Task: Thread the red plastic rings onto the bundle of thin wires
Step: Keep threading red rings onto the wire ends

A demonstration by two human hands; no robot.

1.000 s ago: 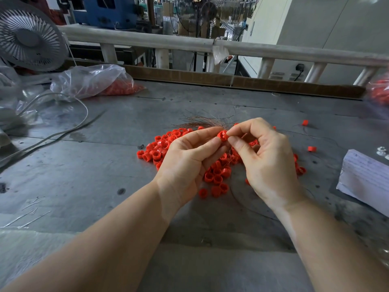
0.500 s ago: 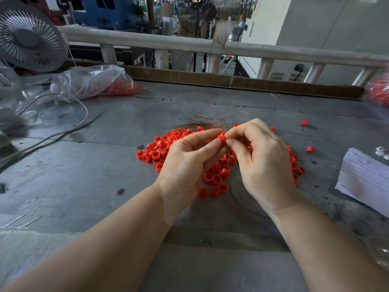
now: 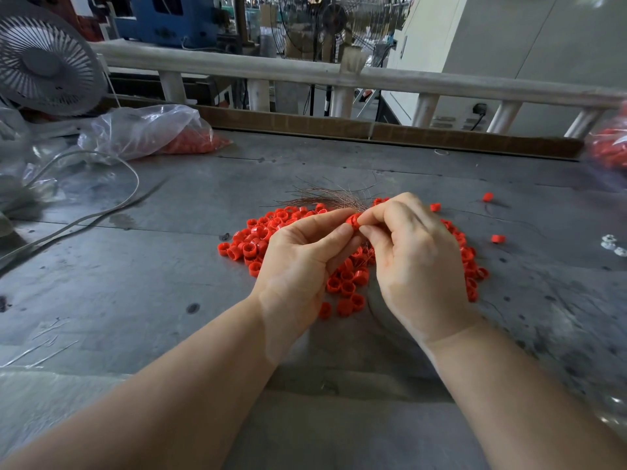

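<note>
Working over the middle of a grey counter (image 3: 142,273), both hands raised just above the surface. Left hand (image 3: 302,262) pinching a red ring (image 3: 353,221) between thumb and forefinger, the remaining fingers (image 3: 334,244) lying loosely curled beneath. Right hand (image 3: 417,262) meeting it from the other side, thumb and forefinger tips pressing against the same ring, other fingers curling inward; cannot tell whether anything further is held inside that palm. Wire bundle (image 3: 325,197) fanning out in thin coppery strands beyond the fingertips, toward the far edge, its gathered end disappearing behind the ring; cannot tell how far the strands are passing through it. Loose ring pile (image 3: 258,242) spreading on the counter directly under and around both hands, reaching out to either side. Stray rings (image 3: 497,238) lying apart toward the right edge. Small white parts (image 3: 610,245) sitting near the right edge. Clear plastic bag (image 3: 142,134) holding more red rings, lying at the far left of the counter. Grey cable (image 3: 112,205) looping across the left side. Table fan (image 3: 44,59) standing at the far left corner. Pale railing (image 3: 305,71) running along beyond the far edge.
</note>
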